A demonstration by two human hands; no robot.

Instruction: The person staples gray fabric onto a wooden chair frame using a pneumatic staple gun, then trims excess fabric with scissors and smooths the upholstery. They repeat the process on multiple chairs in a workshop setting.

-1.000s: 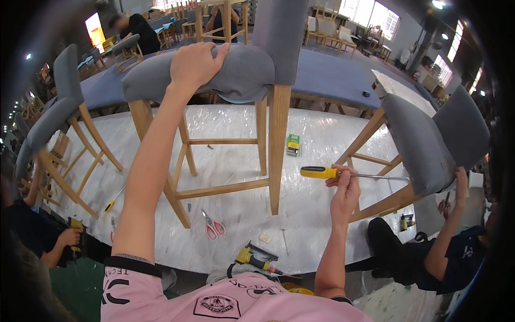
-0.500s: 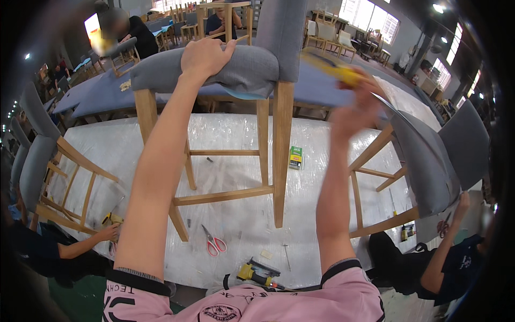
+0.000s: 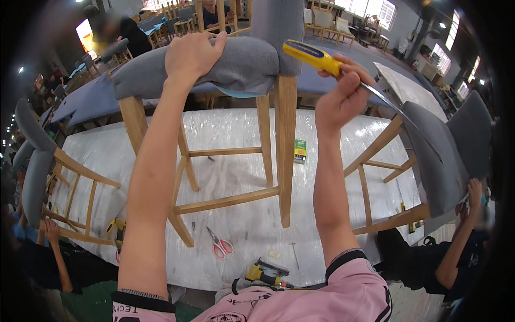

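On the plastic-wrapped worktable (image 3: 332,134) in front of me stands a wooden chair (image 3: 236,155) with a grey padded seat (image 3: 236,67), raised to about the height of my hands. My left hand (image 3: 192,53) lies on top of the seat cushion, fingers curled over its far edge and pressed into the fabric, so it grips the padding rather than resting flat. My right hand (image 3: 343,96) is closed in a fist around a long tool with a yellow and blue handle (image 3: 311,55); the handle sticks out up and to the left of the fist, toward the chair's grey backrest (image 3: 279,27), while the thin metal blade (image 3: 397,110) runs down and to the right, away from the chair.

What matters most is how this tool lies against the chair. Its long axis runs on a slant from upper left to lower right, and the handle end, not the blade, is the end nearer the seat. The fist sits just to the right of the seat's corner and the rear leg (image 3: 285,150), near them but apart; I cannot tell whether the handle touches the backrest. My left hand is the one on the chair; my right is beside it.

Below, on the table, lie red-handled scissors (image 3: 220,244), a small green box (image 3: 300,151) and a yellow power tool (image 3: 265,275) near my chest. Other chairs (image 3: 429,161) stand at either side, and another person's hand (image 3: 475,188) reaches up at right.
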